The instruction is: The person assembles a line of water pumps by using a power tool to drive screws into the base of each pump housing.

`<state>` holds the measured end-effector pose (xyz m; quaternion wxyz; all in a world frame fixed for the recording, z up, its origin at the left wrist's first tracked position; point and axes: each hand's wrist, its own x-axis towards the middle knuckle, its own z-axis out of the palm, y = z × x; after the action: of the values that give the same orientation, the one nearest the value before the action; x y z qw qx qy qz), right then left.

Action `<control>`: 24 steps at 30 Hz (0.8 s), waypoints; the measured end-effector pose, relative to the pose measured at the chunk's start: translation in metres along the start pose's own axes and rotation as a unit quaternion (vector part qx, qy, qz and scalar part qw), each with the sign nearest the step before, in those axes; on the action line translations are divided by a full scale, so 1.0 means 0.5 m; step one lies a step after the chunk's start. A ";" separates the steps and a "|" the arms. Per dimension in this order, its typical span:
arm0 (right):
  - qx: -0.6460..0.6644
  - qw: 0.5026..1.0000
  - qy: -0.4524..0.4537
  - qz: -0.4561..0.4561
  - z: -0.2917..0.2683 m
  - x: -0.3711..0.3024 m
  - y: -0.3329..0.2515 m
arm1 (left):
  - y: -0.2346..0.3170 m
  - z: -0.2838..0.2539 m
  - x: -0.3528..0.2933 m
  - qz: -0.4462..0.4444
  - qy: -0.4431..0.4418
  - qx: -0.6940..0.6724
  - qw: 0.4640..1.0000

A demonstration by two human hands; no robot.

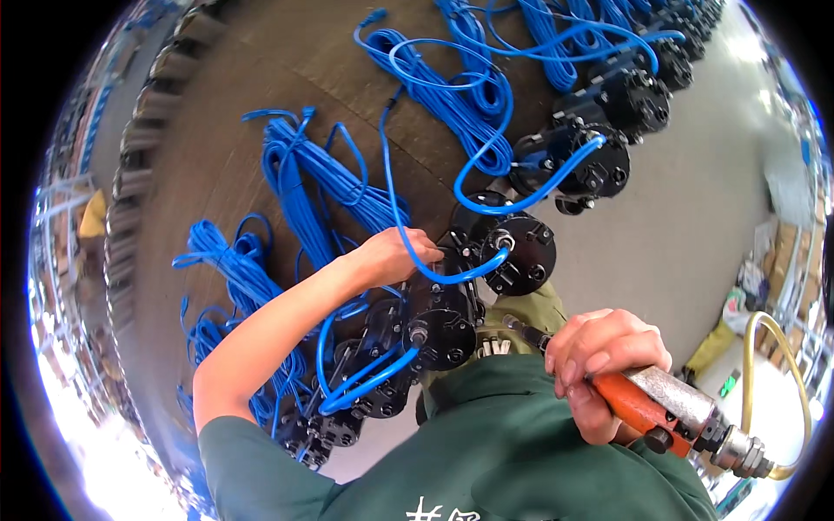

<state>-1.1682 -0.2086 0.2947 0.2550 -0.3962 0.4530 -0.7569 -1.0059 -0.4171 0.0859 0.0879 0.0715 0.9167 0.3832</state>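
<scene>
Black cylindrical units [532,260] with blue cables lie in a row on the brown bench, their round ends toward me. My left hand [398,259] reaches over the nearest two. Its fingers are bent together at the side of one black cylinder [434,291]; whatever is between them is hidden. In my right hand [608,365] is an orange and silver air screwdriver [638,404]. The fingers wrap round its body, and its slim dark tip [521,328] points left toward the cylinders, apart from them. A yellowish air hose [754,347] joins its rear end.
Coiled blue cables [486,130] lie across the brown bench top [321,61]. More black units [634,104] continue to the upper right. Beyond the bench's right edge is the grey floor [678,200], with boxes [786,269] and bags farther right. Rollers [143,143] line the left side.
</scene>
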 end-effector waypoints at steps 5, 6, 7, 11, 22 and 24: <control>-0.044 0.998 0.041 0.007 0.041 -0.014 0.008 | -0.020 0.009 0.002 0.055 -0.013 -0.015 0.998; -0.052 0.998 0.039 0.016 0.052 -0.008 0.010 | -0.021 0.011 0.007 0.062 -0.003 -0.018 0.998; -0.056 0.998 0.035 0.025 0.064 -0.003 0.014 | -0.020 0.017 0.007 0.065 0.008 -0.021 0.998; -0.115 0.991 -0.063 0.037 0.093 0.019 0.063 | -0.021 0.012 0.005 0.062 -0.032 -0.009 0.998; -0.207 0.951 -0.225 0.052 0.128 0.033 0.127 | -0.012 0.004 -0.007 0.028 -0.030 -0.023 0.999; -0.205 0.958 -0.190 0.061 0.136 0.017 0.130 | -0.012 0.013 -0.030 0.021 0.058 -0.047 0.997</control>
<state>-1.1147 -0.2777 0.2589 0.2954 -0.5480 0.5650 -0.5416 -0.9900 -0.4196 0.0787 0.0294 0.0638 0.8995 0.4312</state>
